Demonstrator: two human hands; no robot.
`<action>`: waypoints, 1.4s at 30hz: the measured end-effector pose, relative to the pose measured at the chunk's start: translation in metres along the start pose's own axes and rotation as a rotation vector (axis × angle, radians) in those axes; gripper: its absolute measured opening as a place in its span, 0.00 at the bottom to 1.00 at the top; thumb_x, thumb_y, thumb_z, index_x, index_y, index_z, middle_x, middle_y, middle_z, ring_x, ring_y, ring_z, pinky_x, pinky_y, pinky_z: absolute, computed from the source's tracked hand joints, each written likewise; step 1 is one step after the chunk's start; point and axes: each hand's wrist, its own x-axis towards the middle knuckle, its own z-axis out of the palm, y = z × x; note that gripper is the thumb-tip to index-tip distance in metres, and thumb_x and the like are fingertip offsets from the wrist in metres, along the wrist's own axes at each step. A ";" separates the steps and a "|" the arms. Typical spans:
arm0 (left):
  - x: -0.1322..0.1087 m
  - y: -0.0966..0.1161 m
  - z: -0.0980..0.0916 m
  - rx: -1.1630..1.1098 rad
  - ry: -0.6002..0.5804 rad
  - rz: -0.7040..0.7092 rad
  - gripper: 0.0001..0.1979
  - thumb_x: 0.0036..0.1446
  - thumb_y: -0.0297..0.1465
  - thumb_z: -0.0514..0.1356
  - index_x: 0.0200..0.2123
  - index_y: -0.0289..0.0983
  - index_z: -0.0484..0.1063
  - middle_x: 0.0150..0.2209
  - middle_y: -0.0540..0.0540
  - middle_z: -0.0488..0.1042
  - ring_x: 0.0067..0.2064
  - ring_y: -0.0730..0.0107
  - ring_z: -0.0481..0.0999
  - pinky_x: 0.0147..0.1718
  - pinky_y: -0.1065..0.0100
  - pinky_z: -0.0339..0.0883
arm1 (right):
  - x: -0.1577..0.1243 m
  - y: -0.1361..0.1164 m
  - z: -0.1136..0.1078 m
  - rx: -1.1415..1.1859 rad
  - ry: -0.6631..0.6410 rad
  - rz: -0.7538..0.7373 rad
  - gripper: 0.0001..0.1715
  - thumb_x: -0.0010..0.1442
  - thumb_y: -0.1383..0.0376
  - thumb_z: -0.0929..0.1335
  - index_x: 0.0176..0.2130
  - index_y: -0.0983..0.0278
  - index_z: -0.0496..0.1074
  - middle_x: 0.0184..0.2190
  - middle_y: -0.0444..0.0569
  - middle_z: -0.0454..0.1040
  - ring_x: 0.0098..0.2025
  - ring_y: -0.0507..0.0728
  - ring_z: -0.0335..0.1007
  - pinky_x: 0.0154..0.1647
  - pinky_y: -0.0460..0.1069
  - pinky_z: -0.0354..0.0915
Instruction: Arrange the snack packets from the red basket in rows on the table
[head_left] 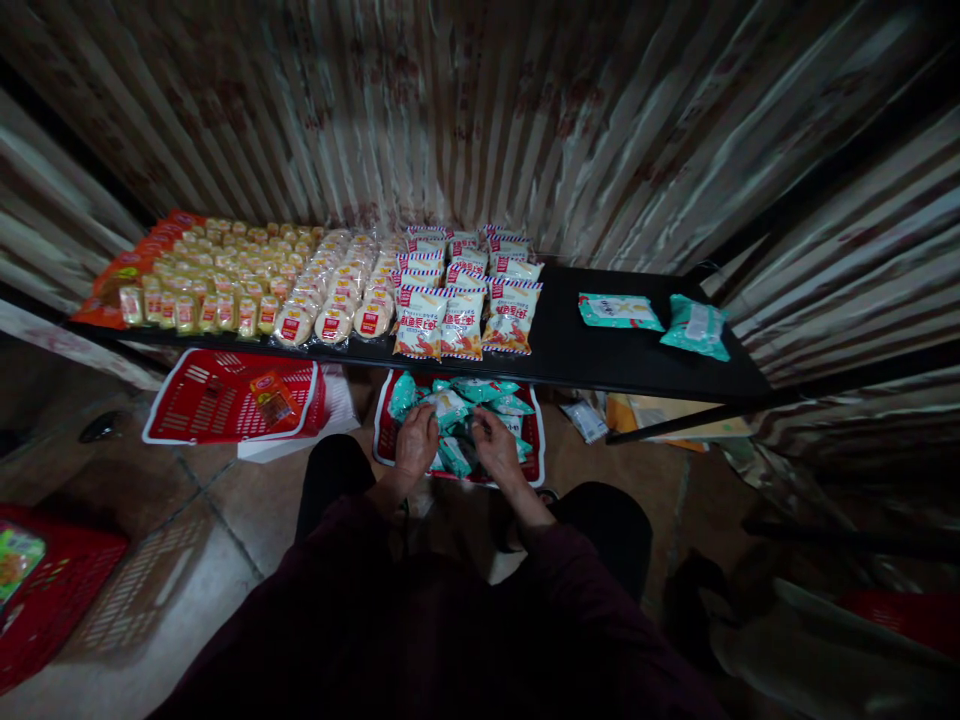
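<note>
Both my hands reach into a red basket [533, 432] heaped with teal snack packets [454, 456], under the front edge of a black shelf [570, 365]. The fingers of my left hand [417, 440] are closed at the left side of a teal and white packet [450, 406] on top of the heap. My right hand [496, 443] is across from it, fingers curled and pressed together among the packets. What lies between its fingertips is too dim to make out. Two more teal packets, one flat [619, 311] and one plumper [694, 326], lie on the shelf's right part.
Striped white-and-blue snack bags [462, 320], round wrapped cakes [336, 318] and small yellow packs [217, 310] stand in rows on the shelf. Another red basket [202, 395] holds an orange packet [274, 398]. A third red basket [67, 590] is at lower left. Striped curtain [480, 120] hangs behind.
</note>
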 end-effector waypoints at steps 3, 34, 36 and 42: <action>-0.002 0.003 0.004 0.042 -0.049 0.030 0.18 0.56 0.27 0.57 0.51 0.35 0.68 0.57 0.38 0.66 0.59 0.59 0.65 0.58 0.59 0.60 | 0.002 0.008 0.003 0.028 0.037 0.061 0.21 0.55 0.59 0.63 0.45 0.63 0.74 0.46 0.54 0.76 0.49 0.61 0.71 0.54 0.59 0.64; -0.029 -0.003 0.009 -0.110 0.124 0.259 0.11 0.62 0.25 0.49 0.38 0.37 0.71 0.52 0.39 0.70 0.60 0.61 0.66 0.57 0.53 0.65 | -0.003 -0.031 0.001 0.929 -0.084 0.714 0.23 0.48 0.46 0.71 0.39 0.57 0.71 0.35 0.46 0.75 0.38 0.57 0.72 0.37 0.53 0.72; -0.033 -0.002 0.008 -0.094 0.075 0.293 0.11 0.62 0.24 0.49 0.36 0.37 0.71 0.53 0.40 0.69 0.62 0.61 0.63 0.58 0.53 0.64 | -0.003 -0.030 0.001 0.899 -0.086 0.702 0.24 0.46 0.49 0.73 0.40 0.57 0.71 0.37 0.45 0.75 0.38 0.56 0.72 0.36 0.52 0.72; -0.045 -0.001 0.005 -0.115 0.052 0.375 0.13 0.55 0.20 0.50 0.39 0.37 0.69 0.54 0.39 0.67 0.62 0.61 0.62 0.59 0.53 0.62 | -0.010 -0.024 0.005 0.822 -0.062 0.671 0.32 0.34 0.59 0.78 0.41 0.61 0.73 0.28 0.41 0.75 0.30 0.52 0.70 0.31 0.48 0.67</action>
